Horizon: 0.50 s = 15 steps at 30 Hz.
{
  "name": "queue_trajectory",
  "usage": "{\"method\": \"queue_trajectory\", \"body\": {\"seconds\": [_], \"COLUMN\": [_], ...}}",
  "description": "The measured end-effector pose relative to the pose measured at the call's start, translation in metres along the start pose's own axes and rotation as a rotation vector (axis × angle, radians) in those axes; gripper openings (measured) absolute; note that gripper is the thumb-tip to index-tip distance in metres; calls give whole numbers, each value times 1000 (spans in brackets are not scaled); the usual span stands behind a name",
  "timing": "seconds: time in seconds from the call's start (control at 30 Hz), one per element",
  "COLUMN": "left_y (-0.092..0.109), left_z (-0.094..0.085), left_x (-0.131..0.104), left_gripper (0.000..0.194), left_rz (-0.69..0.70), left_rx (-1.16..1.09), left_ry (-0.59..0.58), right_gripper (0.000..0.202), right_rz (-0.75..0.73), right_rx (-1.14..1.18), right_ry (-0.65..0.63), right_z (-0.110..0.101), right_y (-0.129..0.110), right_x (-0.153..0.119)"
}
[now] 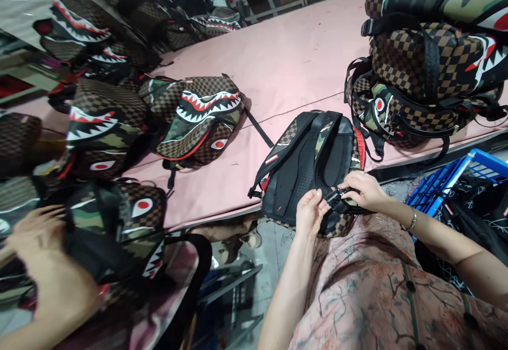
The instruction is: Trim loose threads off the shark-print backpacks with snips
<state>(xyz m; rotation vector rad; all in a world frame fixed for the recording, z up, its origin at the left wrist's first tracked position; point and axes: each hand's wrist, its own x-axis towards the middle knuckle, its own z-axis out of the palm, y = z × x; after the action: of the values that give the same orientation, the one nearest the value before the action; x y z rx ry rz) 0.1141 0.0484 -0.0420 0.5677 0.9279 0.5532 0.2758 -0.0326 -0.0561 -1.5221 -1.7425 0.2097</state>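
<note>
A backpack (296, 175) lies back side up at the front edge of the pink table, its black padded back panel and shoulder straps showing. Checkered and camouflage cloth shows along its sides. Near its lower right corner, my left hand (313, 210) pinches a black strap (335, 197) between thumb and fingers. Close beside it, my right hand (363, 190) grips the same strap area, where a dark buckle seems to sit. The exact shape of the buckle is partly covered by my fingers.
Shark-mouth backpacks (206, 117) lie along the left of the pink table (293, 59). More are stacked at right (428, 64). A blue plastic crate (440, 181) stands below right. At lower left, a co-worker's hand (51, 260) is on another backpack (115, 228).
</note>
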Motion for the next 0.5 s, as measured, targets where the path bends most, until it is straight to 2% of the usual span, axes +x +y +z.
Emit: {"method": "queue_trajectory", "body": {"seconds": [0.17,0.23,0.3,0.4,0.5], "left_y": [-2,-2,0,3,2], "left_z": [-1,-3,-5,-11,-15], "left_x": [2,3,5,9,16], "left_gripper": [27,26,24,23,25], "left_rz": [-11,-5,8,41,80], "left_rx": [-3,-10,-17,-30,-21], "left_ry": [14,17,20,10,-10], "right_gripper": [14,13,11,18,34], "right_rz": [2,62,220,524,661], "right_rx": [-32,18,149,494,774], "right_ry": [12,26,94,161,24], "right_z": [5,8,12,23,39], "right_y": [0,0,2,3,-1], "right_x": [-2,-4,-8,-17,-27]}}
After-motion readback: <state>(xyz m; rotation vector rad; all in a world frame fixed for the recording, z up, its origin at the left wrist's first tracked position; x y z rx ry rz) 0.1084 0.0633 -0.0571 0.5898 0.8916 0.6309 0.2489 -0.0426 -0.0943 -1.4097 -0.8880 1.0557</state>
